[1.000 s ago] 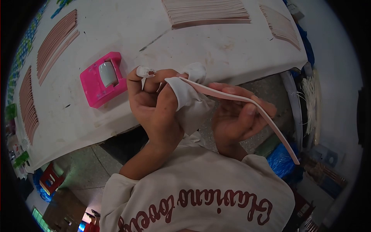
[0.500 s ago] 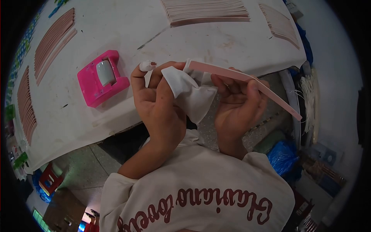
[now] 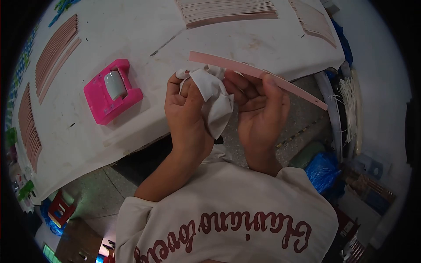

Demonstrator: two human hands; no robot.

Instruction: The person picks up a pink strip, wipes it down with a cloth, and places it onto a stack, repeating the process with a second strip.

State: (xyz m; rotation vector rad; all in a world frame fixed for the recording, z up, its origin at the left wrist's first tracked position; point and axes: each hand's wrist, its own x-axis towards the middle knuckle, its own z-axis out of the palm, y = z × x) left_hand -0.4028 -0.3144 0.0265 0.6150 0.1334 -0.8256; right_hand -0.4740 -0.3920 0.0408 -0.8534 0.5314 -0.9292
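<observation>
A long pink strip (image 3: pixel 298 90) with a small hole near its right end slants across the space before me. My right hand (image 3: pixel 263 107) grips it near the middle, thumb on the near face and fingers behind. My left hand (image 3: pixel 188 114) is closed around a crumpled white cloth (image 3: pixel 217 103), which hangs down between the two hands. The cloth's upper part is right below the strip's left half. White wrapping covers the tip of one left finger.
On the white-covered table (image 3: pixel 144 87) stands a bright pink holder (image 3: pixel 98 103) with a pale roller. Rows of pink strips lie at the back (image 3: pixel 228 13), left (image 3: pixel 55 52) and far right (image 3: pixel 313 19). White cords (image 3: pixel 348 105) and a blue bag (image 3: pixel 322 173) are off to the right.
The strip and my right hand have moved up and left. My left hand has shifted right, bringing the hands closer, and its fingers have curled in more around the cloth.
</observation>
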